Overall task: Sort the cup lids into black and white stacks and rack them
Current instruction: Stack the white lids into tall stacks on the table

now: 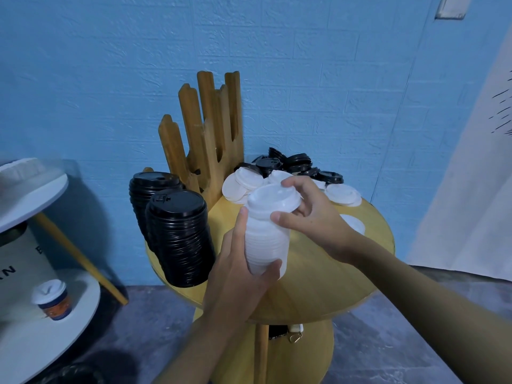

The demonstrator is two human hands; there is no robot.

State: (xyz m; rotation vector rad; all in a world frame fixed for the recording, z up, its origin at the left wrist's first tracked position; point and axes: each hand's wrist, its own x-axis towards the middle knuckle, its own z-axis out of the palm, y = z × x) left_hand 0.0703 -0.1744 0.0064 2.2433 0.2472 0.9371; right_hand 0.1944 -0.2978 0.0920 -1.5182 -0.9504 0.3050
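Head view, single camera.

Landmark: wooden rack (205, 139), standing upright at the wall side of the round yellow table (318, 278). Its slots appear to hold no lids.

- White lid stack (264, 245): in front of the rack and slightly to its right, lifted off the tabletop and tilted. The left hand (241, 273) wraps its lower half, thumb across the bottom, fingers up the side. Likely reason: it steadies the column so lids nest squarely.
- Right hand (313, 214): fingers curled over the rim of the top white lid (274, 200), thumb at the near edge. Judged to be pressing or seating this lid onto the stack.
- Two black lid stacks (177, 239): just left of the rack and slightly in front of it, near the table edge. Probably parked there until they are racked.
- Loose white lids (243, 184): just right of the rack base. Loose black lids (293, 164): further right of the rack, against the wall. Both piles are unsorted, so sorting is partway done.

Next step, by judgement: take another white lid from the pile right of the rack.
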